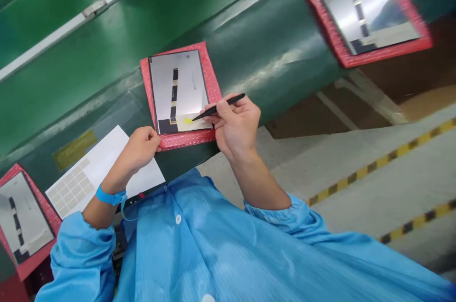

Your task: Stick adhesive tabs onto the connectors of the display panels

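Observation:
A silvery panel [188, 83] with a dark strip lies on pink bubble wrap [213, 79] at the centre. My right hand [235, 124] holds a black pen-like tool [217, 108], its tip at a small yellow patch [187, 120] on the panel's lower edge. My left hand [143, 146] is at the lower left corner of the bubble wrap, thumb and fingertips pressed together on its edge. Whether it also touches the panel is too small to tell. A blue band circles the left wrist.
A white sheet [110, 150] with square stickers lies under my left forearm. Similar panels on pink wrap rest at the far left [30, 216] and upper right [384, 12]. A metal rail [60, 33] crosses the upper left. Cardboard [302, 117] lies below the green surface.

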The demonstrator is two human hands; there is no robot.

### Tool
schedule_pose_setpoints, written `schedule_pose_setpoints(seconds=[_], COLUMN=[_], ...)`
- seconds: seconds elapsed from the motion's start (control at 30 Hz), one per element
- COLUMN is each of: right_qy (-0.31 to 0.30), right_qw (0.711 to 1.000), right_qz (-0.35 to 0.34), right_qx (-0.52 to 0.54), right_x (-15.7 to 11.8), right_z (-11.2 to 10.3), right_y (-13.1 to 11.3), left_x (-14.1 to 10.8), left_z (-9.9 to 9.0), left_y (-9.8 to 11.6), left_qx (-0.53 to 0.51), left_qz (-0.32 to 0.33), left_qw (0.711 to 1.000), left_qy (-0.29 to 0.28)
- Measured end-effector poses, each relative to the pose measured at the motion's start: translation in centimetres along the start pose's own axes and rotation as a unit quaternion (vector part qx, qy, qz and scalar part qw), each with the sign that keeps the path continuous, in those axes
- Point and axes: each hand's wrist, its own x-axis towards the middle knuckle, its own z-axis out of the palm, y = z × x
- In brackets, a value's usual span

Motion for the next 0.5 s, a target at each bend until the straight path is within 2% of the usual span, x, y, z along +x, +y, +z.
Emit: schedule_pose_setpoints(seconds=[0.1, 0.17, 0.3, 0.4, 0.5], right_qy=[-0.062, -0.124, -0.226, -0.258, -0.247], right_qw=[0.998, 0.991, 0.969, 0.956, 0.955], right_qz=[0.009, 0.01, 0.025, 0.039, 0.041], right_qx=[-0.028, -0.052, -0.098, -0.134, -0.156], right_x=[-0.1, -0.1, 0.4, 0.8, 0.9], right_z=[0.6, 1.2, 2.6, 3.1, 2.7], right_y=[-0.7, -1.1, -1.3, -1.0, -1.0], left_x=[-2.7, -4.0, -4.7, -4.3, -4.0], left_z=[0.6, 1.1, 2.5, 3.8, 4.7], left_y=[-1.2, -1.5, -1.3, -1.0, -1.0], left_qx=[-0.035, -0.033, -0.014, -0.032, -0.07], left_qz=[-0.033, -0.046, -0.043, -0.029, 0.003], left_qw=[0.999, 0.998, 0.992, 0.99, 0.986], left_qy=[0.01, 0.042, 0.114, 0.132, 0.149])
